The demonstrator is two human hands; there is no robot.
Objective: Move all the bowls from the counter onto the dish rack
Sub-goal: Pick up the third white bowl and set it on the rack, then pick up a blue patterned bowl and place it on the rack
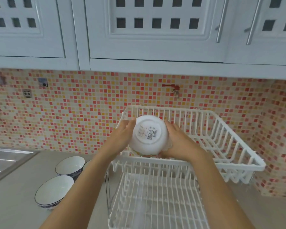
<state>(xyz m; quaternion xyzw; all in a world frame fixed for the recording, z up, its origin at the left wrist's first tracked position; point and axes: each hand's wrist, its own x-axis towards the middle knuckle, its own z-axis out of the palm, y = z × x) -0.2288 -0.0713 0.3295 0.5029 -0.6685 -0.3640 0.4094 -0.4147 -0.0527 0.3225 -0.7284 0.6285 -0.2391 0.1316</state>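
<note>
A white bowl (pixel 148 135) is held upside down and tilted, its labelled base facing me, over the upper tier of the white two-tier dish rack (pixel 238 146). My left hand (pixel 122 134) presses its left side and my right hand (pixel 180 144) cups its right side and lower rim. Two white bowls with dark blue patterned outsides stand upright on the grey counter left of the rack, one further back (pixel 70 166) and one nearer (pixel 54 192). The edge of a third bowl (pixel 87 163) peeks out behind my left forearm.
The rack's lower tier (pixel 155 204) lies below my arms. A steel sink (pixel 5 161) sits at the far left. Mosaic tiles with a red wall tap (pixel 174 89) back the counter, and white cabinets (pixel 155 30) hang overhead.
</note>
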